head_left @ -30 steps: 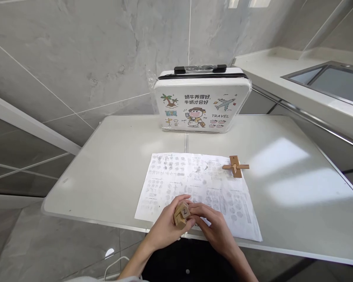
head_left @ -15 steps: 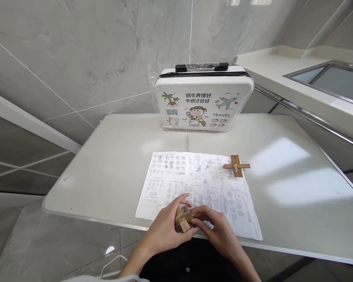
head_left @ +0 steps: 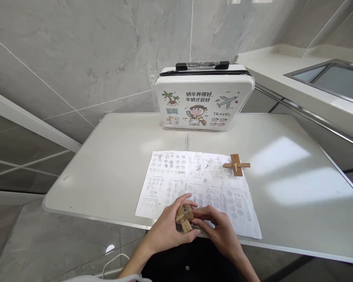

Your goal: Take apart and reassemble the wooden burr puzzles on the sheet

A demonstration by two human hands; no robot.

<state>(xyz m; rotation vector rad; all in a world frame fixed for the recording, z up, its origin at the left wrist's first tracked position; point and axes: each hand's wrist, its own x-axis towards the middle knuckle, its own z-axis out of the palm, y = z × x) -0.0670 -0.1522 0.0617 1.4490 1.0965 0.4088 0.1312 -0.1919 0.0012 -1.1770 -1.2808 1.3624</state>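
Note:
A light-brown wooden puzzle (head_left: pixel 184 214) of interlocking blocks, with a "2" printed on its top face, sits in my left hand (head_left: pixel 170 226). The fingers curl behind it and the thumb lies along its near side. My right hand (head_left: pixel 216 225) pinches the puzzle's right side between thumb and forefinger; the exact piece there is hidden by the fingertips. Both hands are above the near edge of a printed instruction sheet (head_left: pixel 161 188). Another wooden puzzle piece assembly (head_left: pixel 236 165), cross-shaped, lies on the sheet's upper right corner.
A white travel case (head_left: pixel 204 103) in clear plastic wrap stands at the back of the white folding table (head_left: pixel 106 164). Behind it rises a grey tiled wall (head_left: pixel 91 51). A counter with a sink (head_left: pixel 332 80) is at the right, and a white cable (head_left: pixel 113 260) hangs lower left.
The wooden puzzle has turned slightly in my hands, and its lower block sits at a different angle. Both hands have shifted a little to the right, still gripping it.

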